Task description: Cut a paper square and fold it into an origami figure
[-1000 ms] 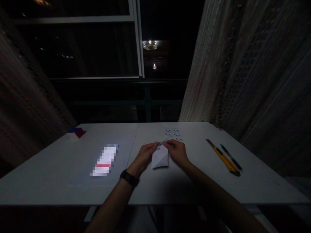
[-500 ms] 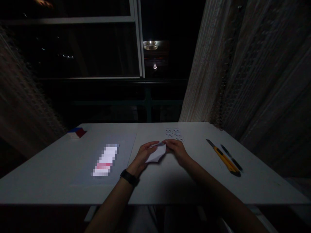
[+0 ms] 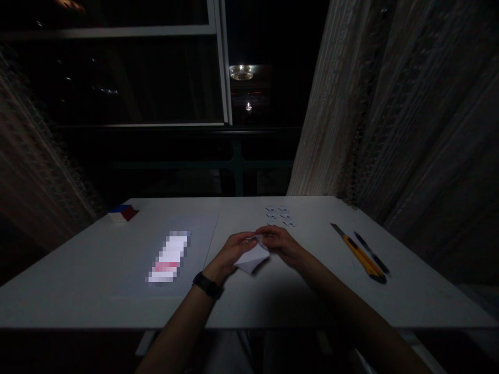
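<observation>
A small folded piece of white paper [image 3: 252, 258] is held between my two hands above the middle of the table. My left hand [image 3: 233, 251], with a dark band on its wrist, grips the paper's left side and upper edge. The fingers of my right hand [image 3: 283, 243] pinch its upper right part. Fingers cover the paper's top, so its full shape is hidden. Just beyond my hands lie several small white pieces with dark marks [image 3: 286, 216], laid out in rows.
A pixelated bright phone-like screen [image 3: 169, 257] lies on a paper sheet [image 3: 206, 228] at left. Behind it sits a blue, red and white cube [image 3: 121, 213]. On the right are a yellow utility knife [image 3: 362, 256] and a dark pen [image 3: 371, 253]. Curtains [image 3: 327, 98] flank the window.
The paper has tilted and turned between my fingers, its lower corner now pointing further down. My right hand has shifted slightly lower and curled around the paper's top edge.
</observation>
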A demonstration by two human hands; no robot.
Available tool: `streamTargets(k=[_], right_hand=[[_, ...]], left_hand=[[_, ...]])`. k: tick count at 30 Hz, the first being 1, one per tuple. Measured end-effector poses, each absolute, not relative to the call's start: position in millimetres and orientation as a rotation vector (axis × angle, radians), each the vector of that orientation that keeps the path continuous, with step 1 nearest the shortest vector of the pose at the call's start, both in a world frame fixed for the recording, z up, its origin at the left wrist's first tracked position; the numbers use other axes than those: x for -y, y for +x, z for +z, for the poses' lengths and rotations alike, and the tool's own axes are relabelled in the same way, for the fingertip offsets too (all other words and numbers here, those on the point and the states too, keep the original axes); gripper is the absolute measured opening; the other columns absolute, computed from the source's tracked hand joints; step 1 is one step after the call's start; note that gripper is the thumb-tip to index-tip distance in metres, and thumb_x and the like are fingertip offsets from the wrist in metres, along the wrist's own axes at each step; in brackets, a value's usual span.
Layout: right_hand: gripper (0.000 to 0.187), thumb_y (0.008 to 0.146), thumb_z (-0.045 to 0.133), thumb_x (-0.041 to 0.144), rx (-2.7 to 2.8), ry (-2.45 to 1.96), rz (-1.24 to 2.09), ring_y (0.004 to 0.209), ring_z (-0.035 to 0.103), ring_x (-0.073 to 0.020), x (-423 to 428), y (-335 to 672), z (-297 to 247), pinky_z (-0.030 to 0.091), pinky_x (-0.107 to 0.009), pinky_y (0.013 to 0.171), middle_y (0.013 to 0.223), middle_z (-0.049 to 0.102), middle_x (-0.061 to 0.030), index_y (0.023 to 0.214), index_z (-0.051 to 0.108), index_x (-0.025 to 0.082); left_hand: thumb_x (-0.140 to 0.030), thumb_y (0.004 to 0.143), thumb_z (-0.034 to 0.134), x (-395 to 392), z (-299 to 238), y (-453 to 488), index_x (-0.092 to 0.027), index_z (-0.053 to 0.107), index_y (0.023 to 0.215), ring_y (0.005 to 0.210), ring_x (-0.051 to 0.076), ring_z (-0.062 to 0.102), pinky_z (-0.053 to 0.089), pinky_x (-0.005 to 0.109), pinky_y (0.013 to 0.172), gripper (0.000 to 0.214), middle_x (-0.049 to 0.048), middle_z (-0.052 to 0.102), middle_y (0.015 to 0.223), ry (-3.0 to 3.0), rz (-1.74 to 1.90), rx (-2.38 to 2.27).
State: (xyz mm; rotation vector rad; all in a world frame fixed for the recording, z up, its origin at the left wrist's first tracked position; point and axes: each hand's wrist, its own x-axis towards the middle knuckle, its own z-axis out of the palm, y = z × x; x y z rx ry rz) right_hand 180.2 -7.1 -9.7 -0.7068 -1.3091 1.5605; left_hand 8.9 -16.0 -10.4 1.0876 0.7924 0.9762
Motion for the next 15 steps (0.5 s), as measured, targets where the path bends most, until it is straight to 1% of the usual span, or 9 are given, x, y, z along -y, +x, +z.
streamTargets(k=[4,7,15], right_hand=[[0.042,0.055,0.074,0.019,1.305,-0.608,1.664,0.074,0.056,-0.0137,7.7,181.6,-8.6,0.040,-0.026,0.068,0.086,0.063,-0.0029,0.095,0.064,0.020],[0.044,0.054,0.074,0.017,1.293,-0.561,1.737,0.075,0.056,-0.0140,8.4,182.6,-7.3,0.040,-0.027,0.069,0.086,0.063,-0.0032,0.097,0.064,0.020],[0.033,0.058,0.071,0.014,1.219,-0.605,1.778,0.071,0.056,-0.0129,8.1,184.0,-9.2,0.040,-0.026,0.067,0.081,0.063,-0.0022,0.090,0.066,0.018]], left_hand=[[-0.029,0.063,0.071,15.4,-10.5,6.9,-0.011,0.061,0.099,0.062,0.012,0.057,0.039,0.022,0.056,0.042,0.0079,0.065,0.082,1.082,0.964,-0.735],[-0.028,0.064,0.070,15.8,-9.2,5.8,-0.011,0.062,0.096,0.061,0.011,0.056,0.038,0.021,0.056,0.037,0.0065,0.064,0.079,1.090,0.956,-0.686],[-0.026,0.059,0.073,16.6,-9.7,5.5,-0.010,0.064,0.095,0.060,0.012,0.056,0.037,0.022,0.055,0.041,0.0077,0.064,0.079,1.097,0.955,-0.709]])
